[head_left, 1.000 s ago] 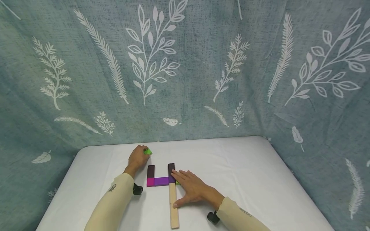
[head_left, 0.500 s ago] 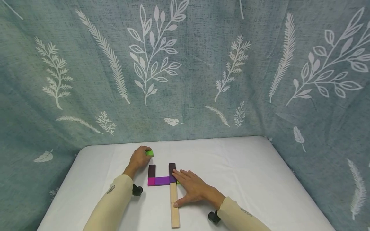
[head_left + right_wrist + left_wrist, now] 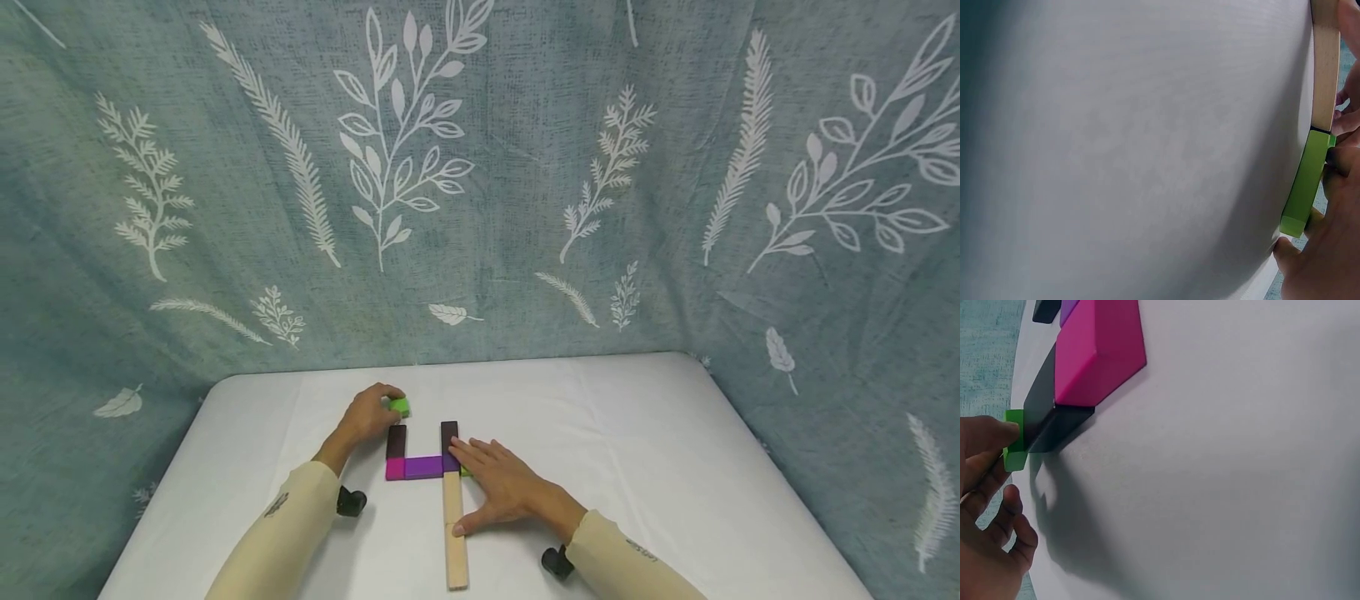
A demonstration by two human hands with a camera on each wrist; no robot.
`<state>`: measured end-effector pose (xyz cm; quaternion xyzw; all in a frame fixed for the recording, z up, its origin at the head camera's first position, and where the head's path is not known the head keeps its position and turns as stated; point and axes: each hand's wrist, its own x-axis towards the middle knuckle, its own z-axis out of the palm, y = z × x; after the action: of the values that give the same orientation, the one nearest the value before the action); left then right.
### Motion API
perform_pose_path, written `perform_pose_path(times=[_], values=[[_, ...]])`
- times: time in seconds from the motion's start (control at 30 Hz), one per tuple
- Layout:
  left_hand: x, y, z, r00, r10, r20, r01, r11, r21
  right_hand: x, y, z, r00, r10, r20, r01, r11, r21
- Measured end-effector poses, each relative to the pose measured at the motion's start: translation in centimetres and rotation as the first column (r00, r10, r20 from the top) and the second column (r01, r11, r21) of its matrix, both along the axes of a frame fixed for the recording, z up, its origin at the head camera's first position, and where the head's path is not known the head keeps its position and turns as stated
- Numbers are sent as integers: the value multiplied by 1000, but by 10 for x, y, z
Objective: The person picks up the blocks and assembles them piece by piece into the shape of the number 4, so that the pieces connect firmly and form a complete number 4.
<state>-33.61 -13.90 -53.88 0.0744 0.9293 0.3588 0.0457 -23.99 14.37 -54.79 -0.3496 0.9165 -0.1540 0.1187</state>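
Observation:
My left hand [image 3: 370,414] pinches a bright green block [image 3: 401,407] between thumb and fingers, right at the far end of the left dark block [image 3: 396,442]. That dark block adjoins a magenta block [image 3: 394,469], followed by a purple block [image 3: 423,467] and a dark purple block [image 3: 450,461]. Beyond it lies a second dark block [image 3: 449,433]; nearer me run two pale wooden blocks [image 3: 457,562] end to end. Spread over this column, my right hand [image 3: 498,483] has its fingertips at the dark blocks and its thumb on the wood. Under its palm lies another green block [image 3: 1307,181], mostly hidden from the head view.
A white cloth covers the table [image 3: 637,442], whose far edge meets a blue-green curtain [image 3: 495,167] with white leaf prints. Small black cameras [image 3: 351,502] sit under both wrists, close above the cloth.
My left hand has brought the green block right and nearer, from behind the row to the far end of the left dark block. My right hand has stayed in place.

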Motion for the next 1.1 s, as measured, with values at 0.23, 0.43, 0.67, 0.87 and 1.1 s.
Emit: perform_pose_path(times=[0.23, 0.43, 0.67, 0.87, 1.1], values=[[5, -1, 2, 999, -38, -8, 38, 999, -10, 0, 0, -2, 1000, 4, 6, -4, 1000, -5], [7, -3, 3, 999, -43, 17, 43, 999, -14, 0, 0, -1, 1000, 15, -6, -15, 1000, -12], [8, -4, 3, 998, -44, 39, 45, 999, 0, 0, 0, -1, 1000, 2, -11, -2, 1000, 4], [10, -6, 3, 997, -57, 45, 57, 998, 2, 0, -1, -1, 1000, 0, -6, 0, 1000, 3], [9, -6, -1, 996, -73, 54, 73, 997, 6, -1, -1, -3, 1000, -11, 5, 11, 1000, 2]])
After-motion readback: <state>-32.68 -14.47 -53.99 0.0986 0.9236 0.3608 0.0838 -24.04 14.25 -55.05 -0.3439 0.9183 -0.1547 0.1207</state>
